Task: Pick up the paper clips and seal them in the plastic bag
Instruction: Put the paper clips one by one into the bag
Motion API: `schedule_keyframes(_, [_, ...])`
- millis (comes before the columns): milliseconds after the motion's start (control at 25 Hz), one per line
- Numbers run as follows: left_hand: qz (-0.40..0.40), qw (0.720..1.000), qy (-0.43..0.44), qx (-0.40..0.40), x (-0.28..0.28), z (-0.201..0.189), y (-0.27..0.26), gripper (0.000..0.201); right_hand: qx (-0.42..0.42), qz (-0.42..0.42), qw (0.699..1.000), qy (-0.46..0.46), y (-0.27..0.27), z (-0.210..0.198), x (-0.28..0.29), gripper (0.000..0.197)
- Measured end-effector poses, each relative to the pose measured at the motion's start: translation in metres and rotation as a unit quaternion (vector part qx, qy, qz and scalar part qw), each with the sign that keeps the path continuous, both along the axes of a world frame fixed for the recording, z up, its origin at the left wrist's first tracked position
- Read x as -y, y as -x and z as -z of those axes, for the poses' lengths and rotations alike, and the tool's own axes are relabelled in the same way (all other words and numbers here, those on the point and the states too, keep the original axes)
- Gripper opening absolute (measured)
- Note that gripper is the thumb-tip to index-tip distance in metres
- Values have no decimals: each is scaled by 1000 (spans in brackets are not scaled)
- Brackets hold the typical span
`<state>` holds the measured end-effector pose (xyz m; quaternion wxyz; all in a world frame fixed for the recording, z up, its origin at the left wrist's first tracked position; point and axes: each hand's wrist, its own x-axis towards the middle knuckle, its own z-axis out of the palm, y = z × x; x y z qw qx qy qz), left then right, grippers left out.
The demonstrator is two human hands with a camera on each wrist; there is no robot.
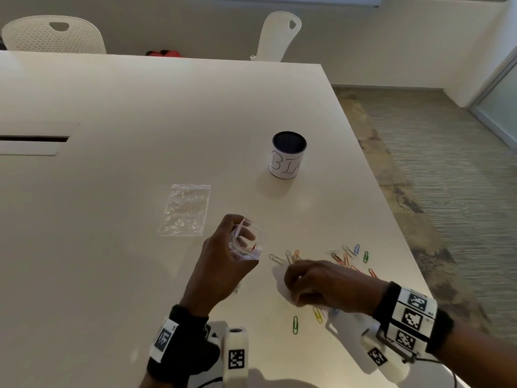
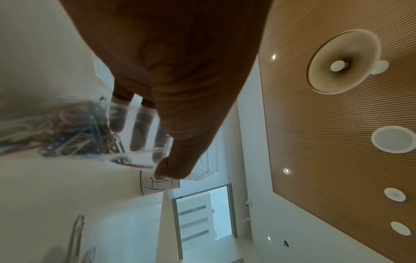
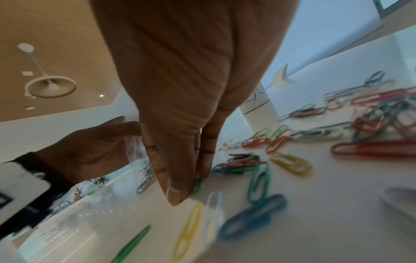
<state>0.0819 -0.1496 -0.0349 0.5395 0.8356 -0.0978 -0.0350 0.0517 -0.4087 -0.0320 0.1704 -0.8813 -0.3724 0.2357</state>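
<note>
My left hand (image 1: 237,245) holds a small clear plastic bag (image 1: 253,240) above the table, mouth held open toward the right. In the left wrist view the bag (image 2: 78,131) holds a bunch of coloured paper clips, my thumb (image 2: 173,167) in front of it and fingers (image 2: 137,135) behind. My right hand (image 1: 292,275) is down on the table among loose paper clips (image 1: 347,256). Its thumb and forefinger pinch a green paper clip (image 3: 197,184) at the tabletop. More clips (image 3: 290,162) lie scattered to the right of it.
A cylindrical cup lettered "BIN" (image 1: 288,156) stands behind the clips. A second clear bag (image 1: 186,210) lies flat left of it. The table's right edge (image 1: 391,219) runs close to the clips. Two white chairs (image 1: 53,35) stand at the far side.
</note>
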Motion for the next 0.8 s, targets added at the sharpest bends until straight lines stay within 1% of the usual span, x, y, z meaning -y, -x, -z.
schedule_keyframes(40, [0, 1000, 3, 1, 0, 0, 0, 48, 5, 14, 1000, -1, -7, 0, 2, 27])
schedule_keyframes(120, [4, 1000, 5, 2, 0, 1, -1, 47, 44, 32, 999, -2, -14, -4, 2, 21])
schedule_keyframes(160, [5, 1000, 7, 2, 0, 1, -1, 47, 64, 35, 997, -7, -13, -5, 1, 21])
schedule_keyframes(200, [5, 1000, 9, 2, -1, 1, -1, 46, 66, 30, 997, -16, -8, -7, -2, 22])
schedule_keyframes(240, [4, 1000, 10, 2, -2, 1, -1, 46, 47, 12, 999, -23, -1, -8, -6, 23])
schedule_keyframes(320, [3, 1000, 7, 4, -3, 1, -1, 47, -16, -49, 998, -29, 16, -6, -15, 19])
schedule_keyframes(360, [3, 1000, 5, 5, -4, 1, -2, 48, -31, -75, 996, -27, 21, -2, -17, 17])
schedule_keyframes(400, [2, 1000, 5, 5, -4, 1, -2, 48, -25, -88, 995, -27, 23, 3, -18, 16])
schedule_keyframes(440, [2, 1000, 6, 4, -3, 1, -2, 48, -9, -80, 996, -26, 20, 7, -16, 16])
schedule_keyframes(640, [5, 1000, 5, 1, -2, 1, -1, 49, 67, 35, 997, -15, -21, 9, -1, 31])
schedule_keyframes(800, [6, 1000, -1, -2, -2, 0, -1, 47, 125, 87, 987, -44, -41, 10, -2, 17])
